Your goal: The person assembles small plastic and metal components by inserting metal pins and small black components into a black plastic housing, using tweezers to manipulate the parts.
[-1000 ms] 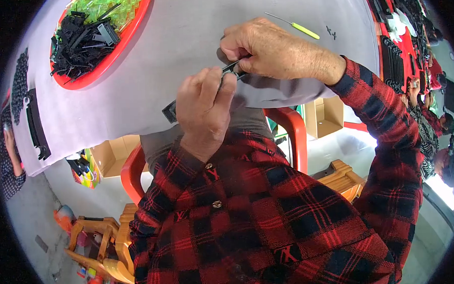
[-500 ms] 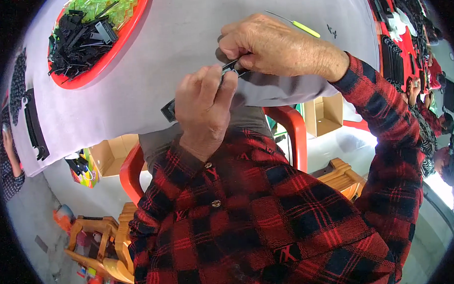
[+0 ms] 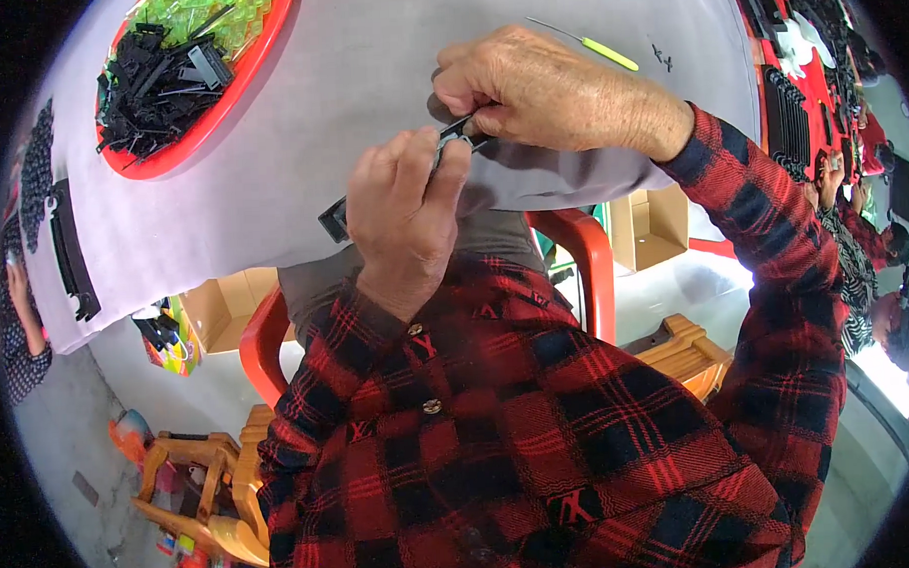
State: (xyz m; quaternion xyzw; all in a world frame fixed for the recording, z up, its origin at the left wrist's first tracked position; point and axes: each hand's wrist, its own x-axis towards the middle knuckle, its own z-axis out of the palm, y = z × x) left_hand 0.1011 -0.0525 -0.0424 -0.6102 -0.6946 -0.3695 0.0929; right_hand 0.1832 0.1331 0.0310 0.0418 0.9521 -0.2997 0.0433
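Note:
A long black plastic part (image 3: 334, 220) runs slantwise under my left hand (image 3: 404, 211), one end showing beside the palm and the other between my two hands. My left hand is closed round it, thumb and fingers near its upper end. There my right hand (image 3: 543, 91) pinches the part's dark end with bent fingers. The fingertips hide most of the joint where they meet. Beyond my right hand lies a thin tool with a yellow-green handle (image 3: 609, 54) and a slim metal shaft. Several tiny black pieces (image 3: 662, 58) lie to its right.
A red oval tray (image 3: 155, 170) at the far left holds black plastic parts (image 3: 157, 89) and clear yellow-green pieces (image 3: 227, 14). Long black parts (image 3: 71, 247) lie at the table's left edge, more (image 3: 787, 122) at the right. Cardboard boxes (image 3: 658, 227) stand below; people sit on both sides.
Both hands have shifted very slightly to the left with the black plastic part. Their grip looks the same.

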